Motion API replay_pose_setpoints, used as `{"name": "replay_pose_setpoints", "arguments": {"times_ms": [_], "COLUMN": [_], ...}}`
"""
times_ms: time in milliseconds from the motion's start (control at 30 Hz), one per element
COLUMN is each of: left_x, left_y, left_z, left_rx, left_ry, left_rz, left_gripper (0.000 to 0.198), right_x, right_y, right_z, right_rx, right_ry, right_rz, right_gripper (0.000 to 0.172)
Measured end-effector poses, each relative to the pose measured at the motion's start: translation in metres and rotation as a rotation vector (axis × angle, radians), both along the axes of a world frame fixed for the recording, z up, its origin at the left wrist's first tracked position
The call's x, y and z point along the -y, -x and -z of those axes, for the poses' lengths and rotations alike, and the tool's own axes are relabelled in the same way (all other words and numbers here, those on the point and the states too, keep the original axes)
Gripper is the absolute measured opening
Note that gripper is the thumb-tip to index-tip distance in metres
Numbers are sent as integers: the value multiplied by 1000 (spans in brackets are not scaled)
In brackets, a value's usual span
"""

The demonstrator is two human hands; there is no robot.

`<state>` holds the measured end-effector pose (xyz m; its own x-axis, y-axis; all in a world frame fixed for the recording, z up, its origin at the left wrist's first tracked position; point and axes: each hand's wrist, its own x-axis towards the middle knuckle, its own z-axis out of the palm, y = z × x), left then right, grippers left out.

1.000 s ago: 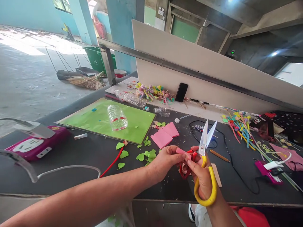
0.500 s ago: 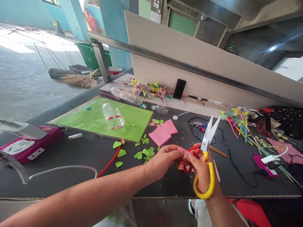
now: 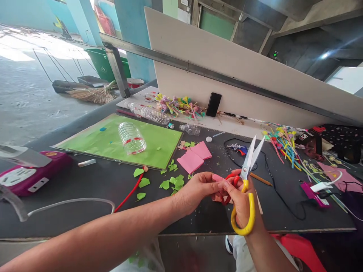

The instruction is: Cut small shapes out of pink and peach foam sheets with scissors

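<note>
Near the front edge of the dark surface (image 3: 85, 185), two bare hands meet close together. The left hand (image 3: 198, 189) is closed in a pinch, with finger and thumb holding a small pink piece (image 3: 217, 177). The right hand (image 3: 241, 202) is closed around the yellow handle of a pair of scissors (image 3: 246, 170). The blades point up and away, and they are open in a thin V. The fingertips of the right hand touch the small pink piece too. A red loop (image 3: 227, 190) sits between the two hands, just under the pink piece. I cannot tell which hand holds it.

Just behind the hands lie two pink sheets (image 3: 195, 156), one partly on top of the other. Green scraps (image 3: 172, 181) lie on the surface beside the left hand. A big green sheet (image 3: 113, 143) lies further left, and a clear bottle (image 3: 132, 138) rests on its side on it. A pencil (image 3: 261, 179) lies just to the right of the scissors. A purple power strip (image 3: 28, 177) sits far to the left. Colourful sticks (image 3: 286, 147) lie in a heap far to the right. A black phone (image 3: 213, 104) leans against the white board (image 3: 227, 56) at the back.
</note>
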<state>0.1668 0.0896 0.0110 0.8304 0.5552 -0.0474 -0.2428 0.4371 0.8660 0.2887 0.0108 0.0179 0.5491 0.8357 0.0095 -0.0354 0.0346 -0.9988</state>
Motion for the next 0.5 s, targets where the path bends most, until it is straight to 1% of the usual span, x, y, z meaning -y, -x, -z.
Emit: {"name": "replay_pose_setpoints", "arguments": {"times_ms": [233,367,500], "left_x": [0,1,1], "left_y": [-1,-1,-1], "left_z": [1,0,-1], "left_rx": [-37,-52,-23], "left_ry": [26,31,21], "left_rz": [-43,-63,-54], "left_gripper": [27,26,24], "right_x": [-1,-1,1], "right_y": [7,8,6], "right_z": [-6,-4,-4], "right_rx": [25,15,-40], "right_ry": [-15,-17,-28], "right_rz": [-13,-4,-24], "right_gripper": [30,31,30]}}
